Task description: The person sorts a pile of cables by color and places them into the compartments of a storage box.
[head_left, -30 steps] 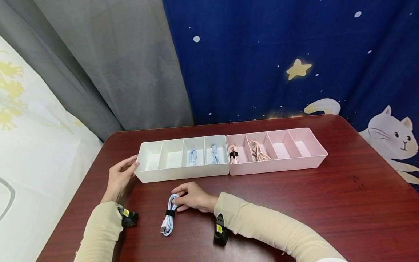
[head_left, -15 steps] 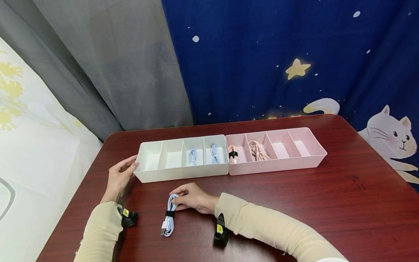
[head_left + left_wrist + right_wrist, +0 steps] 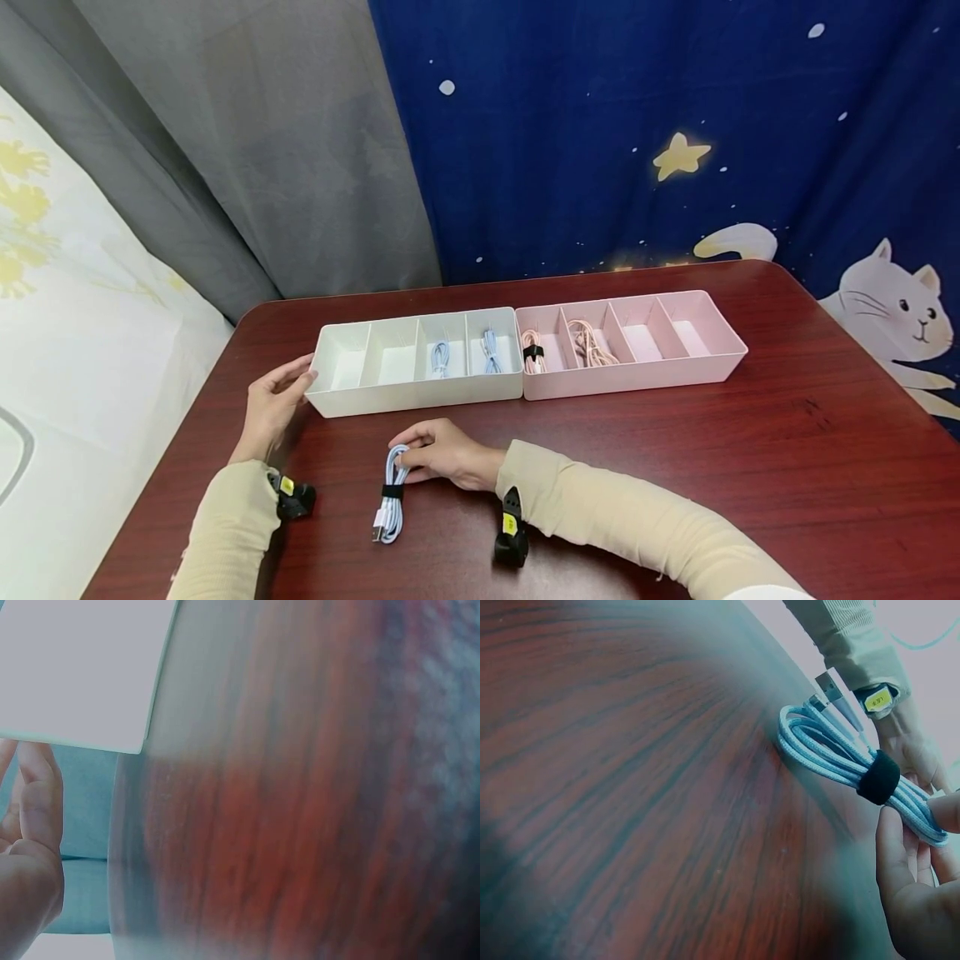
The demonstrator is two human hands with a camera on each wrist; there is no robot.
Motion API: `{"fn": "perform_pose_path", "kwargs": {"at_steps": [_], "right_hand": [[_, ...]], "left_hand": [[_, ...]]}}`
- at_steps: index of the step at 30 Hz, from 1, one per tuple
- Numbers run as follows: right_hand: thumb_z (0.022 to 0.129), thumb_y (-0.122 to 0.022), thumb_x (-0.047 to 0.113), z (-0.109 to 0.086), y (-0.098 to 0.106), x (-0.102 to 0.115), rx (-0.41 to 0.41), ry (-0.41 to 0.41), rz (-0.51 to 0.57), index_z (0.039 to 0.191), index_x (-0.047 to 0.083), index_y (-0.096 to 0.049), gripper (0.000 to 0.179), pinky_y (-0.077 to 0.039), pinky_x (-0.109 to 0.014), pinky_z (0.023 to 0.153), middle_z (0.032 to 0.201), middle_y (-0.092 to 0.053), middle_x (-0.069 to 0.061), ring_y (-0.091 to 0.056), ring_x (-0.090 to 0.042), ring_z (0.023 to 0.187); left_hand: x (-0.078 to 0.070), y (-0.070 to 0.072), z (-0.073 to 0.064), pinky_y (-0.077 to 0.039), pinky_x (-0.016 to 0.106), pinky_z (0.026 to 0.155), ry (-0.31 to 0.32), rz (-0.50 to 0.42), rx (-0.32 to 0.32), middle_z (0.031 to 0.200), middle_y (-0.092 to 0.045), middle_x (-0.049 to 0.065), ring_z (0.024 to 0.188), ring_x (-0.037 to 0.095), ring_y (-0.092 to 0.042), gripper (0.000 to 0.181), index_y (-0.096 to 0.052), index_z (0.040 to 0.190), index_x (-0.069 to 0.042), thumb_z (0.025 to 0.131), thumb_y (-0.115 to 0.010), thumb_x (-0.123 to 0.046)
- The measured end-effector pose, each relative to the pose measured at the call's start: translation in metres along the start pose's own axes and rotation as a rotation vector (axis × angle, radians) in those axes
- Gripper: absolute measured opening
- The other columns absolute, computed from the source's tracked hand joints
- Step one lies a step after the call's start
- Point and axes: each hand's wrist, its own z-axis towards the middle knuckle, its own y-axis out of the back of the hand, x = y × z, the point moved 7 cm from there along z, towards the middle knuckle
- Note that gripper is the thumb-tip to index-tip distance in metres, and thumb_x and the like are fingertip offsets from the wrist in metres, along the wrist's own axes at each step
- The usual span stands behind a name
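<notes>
My right hand (image 3: 447, 454) pinches a light-blue USB cable (image 3: 391, 510) near the top of its coil, in front of the white box. A black strap binds the coil, and its metal plug points toward me. The right wrist view shows this cable (image 3: 825, 754) close up, with thumb and fingers at one end of the loop. Relaxed fingers of my left hand (image 3: 272, 410) touch the left end of the white divided box (image 3: 420, 397). Its two right compartments each hold a blue cable; the two left ones are bare.
A pink divided box (image 3: 637, 378) stands end to end with the white one. Its left compartments hold a strapped pink cable (image 3: 533, 353) and a loose pink cable (image 3: 592, 346). The brown table (image 3: 615, 450) runs back to grey and blue curtains (image 3: 570, 150).
The plug end of the blue cable and my right wrist have shifted very slightly to the right. My left hand stays at the white box.
</notes>
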Motion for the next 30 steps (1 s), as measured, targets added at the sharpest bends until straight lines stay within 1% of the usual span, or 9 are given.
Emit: {"fn": "perform_pose_path", "kwargs": {"at_steps": [9,15,26,30], "right_hand": [[0.076,-0.055,-0.013,-0.006,0.003,0.003,-0.004,-0.015,-0.022,0.103,-0.015,-0.056,0.027,-0.051,-0.032,0.065,0.07,-0.054,-0.006,-0.056,-0.011,0.063],[0.076,-0.055,-0.014,-0.012,0.005,0.01,0.016,-0.011,-0.05,0.102,-0.016,-0.055,0.026,-0.051,-0.033,0.064,0.07,-0.054,-0.006,-0.056,-0.012,0.063],[0.077,-0.054,-0.015,-0.022,0.012,0.018,0.028,0.0,-0.076,0.101,-0.017,-0.054,0.024,-0.051,-0.033,0.063,0.072,-0.057,-0.007,-0.057,-0.013,0.063],[0.076,-0.055,-0.013,-0.027,0.015,0.019,0.029,0.0,-0.108,0.1,-0.016,-0.055,0.024,-0.052,-0.033,0.062,0.071,-0.057,-0.006,-0.057,-0.012,0.061]], "left_hand": [[0.0,0.0,0.0,-0.044,0.014,0.063,0.015,0.004,0.003,0.095,-0.055,-0.017,0.081,0.001,-0.052,0.044,-0.054,0.124,-0.013,0.085,-0.059,-0.031],[0.001,0.0,0.0,-0.044,0.014,0.063,0.022,0.003,0.002,0.095,-0.055,-0.017,0.081,0.002,-0.052,0.044,-0.054,0.124,-0.012,0.085,-0.059,-0.03],[-0.002,0.0,-0.001,-0.044,0.014,0.062,0.02,0.009,-0.005,0.094,-0.055,-0.016,0.081,0.001,-0.052,0.043,-0.054,0.124,-0.011,0.085,-0.059,-0.03],[-0.002,0.0,-0.001,-0.045,0.014,0.063,0.018,0.016,0.001,0.094,-0.055,-0.017,0.081,0.001,-0.052,0.044,-0.054,0.124,-0.011,0.085,-0.059,-0.03]]}}
